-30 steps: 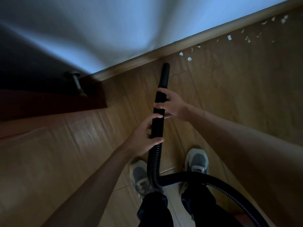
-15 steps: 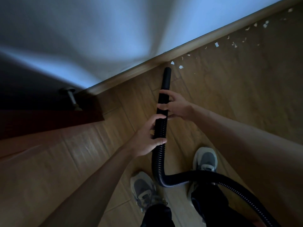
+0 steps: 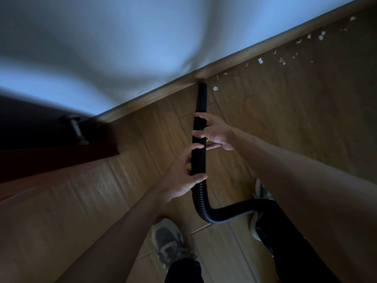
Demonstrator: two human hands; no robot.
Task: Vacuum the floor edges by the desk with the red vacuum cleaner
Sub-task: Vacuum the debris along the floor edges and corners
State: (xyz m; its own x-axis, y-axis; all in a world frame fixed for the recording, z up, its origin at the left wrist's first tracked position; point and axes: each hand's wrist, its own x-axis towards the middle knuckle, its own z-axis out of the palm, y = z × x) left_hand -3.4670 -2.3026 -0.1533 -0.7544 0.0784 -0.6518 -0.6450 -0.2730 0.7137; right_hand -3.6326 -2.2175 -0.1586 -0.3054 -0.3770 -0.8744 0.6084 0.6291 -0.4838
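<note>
A black ribbed vacuum hose [image 3: 199, 199] runs up from the lower right and ends in a smooth black nozzle [image 3: 202, 99]. The nozzle tip touches the wooden baseboard [image 3: 163, 92] where the floor meets the wall. My left hand [image 3: 183, 176] grips the ribbed part of the hose. Just above it, my right hand [image 3: 214, 132] holds the hose near the nozzle's base. White paper scraps [image 3: 215, 88] lie along the baseboard right of the nozzle. The red vacuum body is out of view.
A dark reddish desk edge [image 3: 57, 158] and a metal leg or foot [image 3: 76, 127] sit at the left by the wall. My two grey shoes [image 3: 169, 242] stand on the wood floor below. More scraps [image 3: 321, 35] trail to the upper right.
The nozzle has moved forward and right along the floor until its tip meets the baseboard. The two scraps nearest the tip earlier are down to one. Both hands keep their hold.
</note>
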